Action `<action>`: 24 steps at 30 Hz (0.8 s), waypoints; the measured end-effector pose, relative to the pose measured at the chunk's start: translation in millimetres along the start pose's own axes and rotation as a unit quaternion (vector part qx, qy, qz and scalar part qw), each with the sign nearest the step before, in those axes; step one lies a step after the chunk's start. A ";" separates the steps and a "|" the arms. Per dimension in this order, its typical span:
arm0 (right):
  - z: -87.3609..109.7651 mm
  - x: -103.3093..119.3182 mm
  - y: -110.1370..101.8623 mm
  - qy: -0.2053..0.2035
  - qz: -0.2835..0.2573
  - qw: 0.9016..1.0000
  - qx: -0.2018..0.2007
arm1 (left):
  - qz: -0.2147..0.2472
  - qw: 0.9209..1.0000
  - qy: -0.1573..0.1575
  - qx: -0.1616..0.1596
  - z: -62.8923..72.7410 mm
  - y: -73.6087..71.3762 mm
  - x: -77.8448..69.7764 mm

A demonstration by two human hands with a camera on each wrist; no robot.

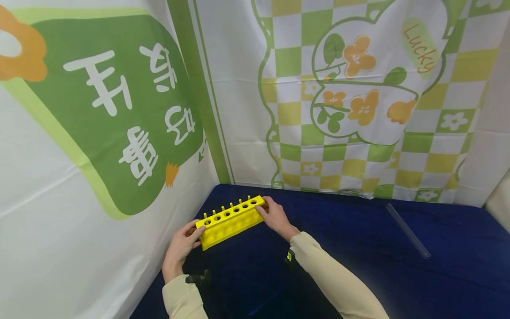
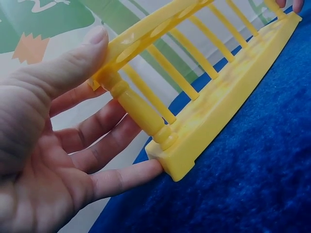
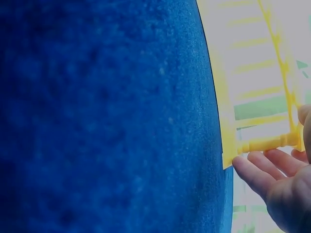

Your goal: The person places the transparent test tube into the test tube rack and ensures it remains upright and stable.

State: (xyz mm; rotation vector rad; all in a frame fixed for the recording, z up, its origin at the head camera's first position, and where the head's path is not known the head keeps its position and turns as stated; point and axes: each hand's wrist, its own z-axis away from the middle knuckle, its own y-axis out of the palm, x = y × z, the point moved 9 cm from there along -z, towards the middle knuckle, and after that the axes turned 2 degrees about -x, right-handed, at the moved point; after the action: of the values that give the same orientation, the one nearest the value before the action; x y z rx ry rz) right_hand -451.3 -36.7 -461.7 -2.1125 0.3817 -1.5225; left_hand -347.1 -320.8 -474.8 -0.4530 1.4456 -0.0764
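Note:
A yellow test tube rack [image 1: 221, 231], with a row of several round holes along its top and short pegs behind them, is held at both ends. My left hand [image 1: 179, 249] grips the near left end. In the left wrist view its thumb lies on the top bar, and the fingers reach round the end post [image 2: 138, 109], the little finger touching the base. At the far right end my right hand [image 1: 276, 218] grips the rack, thumb on top and fingers at the end post [image 3: 265, 143]. The rack's base is close over the blue cloth, and its holes hold nothing.
A clear tube [image 1: 407, 231] lies slanted on the dark blue cloth [image 1: 342, 239] to the right. Patterned fabric walls, one on the left [image 1: 52, 212] and one at the back [image 1: 287, 155], border the table. The left wall runs close beside my left hand.

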 end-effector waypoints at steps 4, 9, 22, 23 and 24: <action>1.7 -0.8 -3.7 0.004 0.003 1.000 -0.008 | -0.005 1.000 0.000 0.001 -2.7 3.2 0.6; 3.4 -1.2 -8.3 0.005 0.004 1.000 -0.015 | -0.001 1.000 -0.001 0.004 -5.5 5.6 0.5; 5.6 -7.1 -12.9 0.015 -0.002 1.000 -0.020 | 0.005 1.000 0.006 0.000 -7.3 9.8 -4.1; 6.0 -6.9 -12.9 0.016 -0.003 1.000 -0.019 | 0.005 1.000 0.007 -0.001 -7.0 9.8 -4.2; 6.4 -6.7 -13.0 0.016 -0.005 1.000 -0.019 | 0.006 1.000 0.008 -0.002 -7.1 9.8 -4.2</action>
State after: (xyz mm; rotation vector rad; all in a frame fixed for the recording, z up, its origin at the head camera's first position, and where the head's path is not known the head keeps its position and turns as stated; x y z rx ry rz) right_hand -448.3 -21.1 -461.5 -2.1248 0.4142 -1.5684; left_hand -356.7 -312.3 -474.6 -0.4489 1.4636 -0.0678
